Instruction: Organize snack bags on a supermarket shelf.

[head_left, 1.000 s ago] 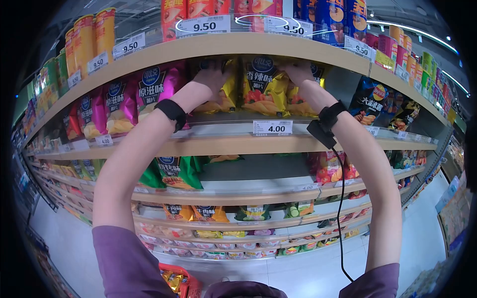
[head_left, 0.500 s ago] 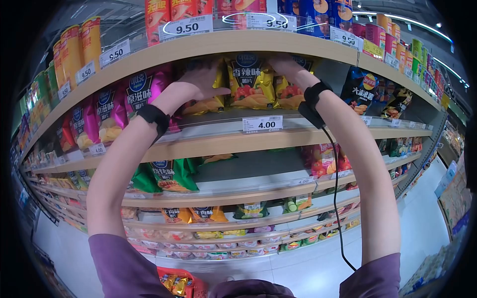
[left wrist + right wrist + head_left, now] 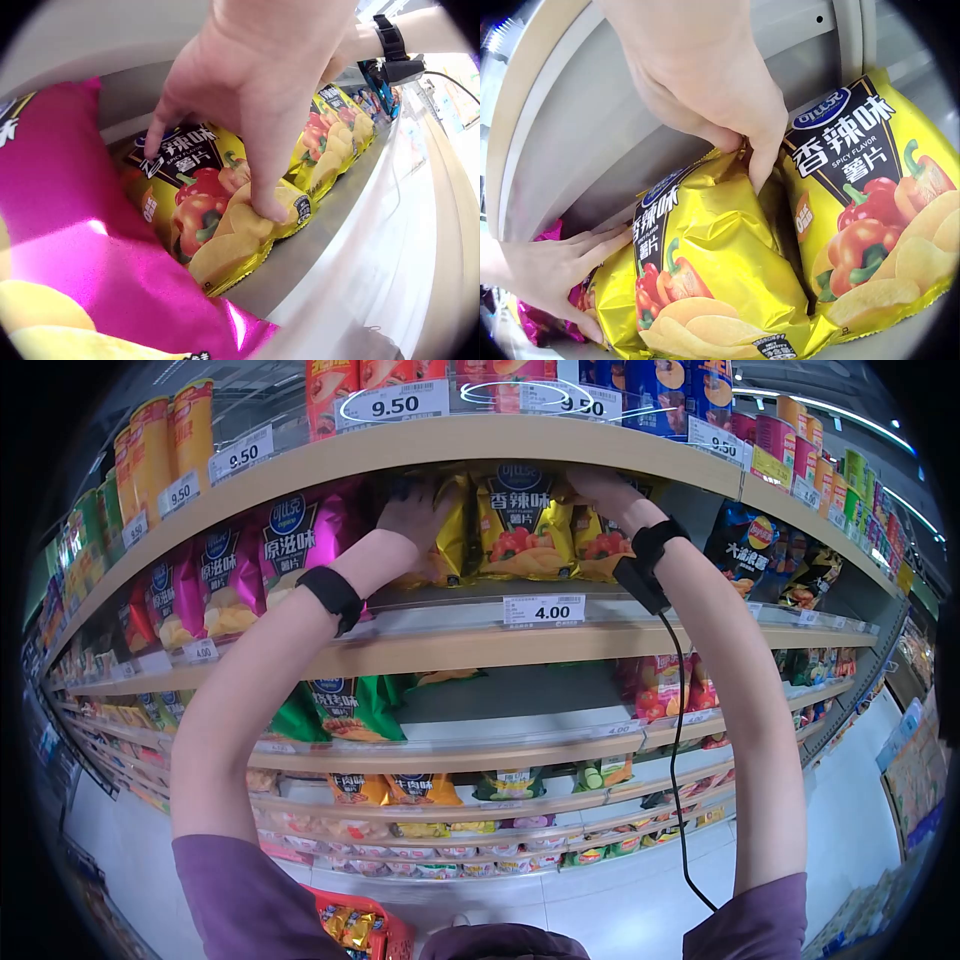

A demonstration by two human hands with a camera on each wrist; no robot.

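Three yellow spicy-flavour chip bags stand side by side on a shelf. My left hand (image 3: 408,525) lies spread over the left bag (image 3: 206,202), its thumb pressed on the lower right of the front and the other fingers near the top. At the upper right corner of the creased middle bag (image 3: 712,255), my right hand (image 3: 712,90) pinches the foil between thumb and fingers. Immediately right of that hand leans the right bag (image 3: 870,225), smooth and upright. Both hands reach in beneath the shelf above.
Magenta chip bags (image 3: 290,540) stand left of my left hand. Overhead runs a shelf edge (image 3: 480,442) with chip canisters (image 3: 190,425) on top. A price tag (image 3: 544,609) fronts the shelf. A red basket (image 3: 398,935) with snack packs stands on the floor.
My left thumb stretched rightward across the left bag half a second ago and now sits lower on its front. The right hand stays at the middle bag's corner. The head view shifts slightly.
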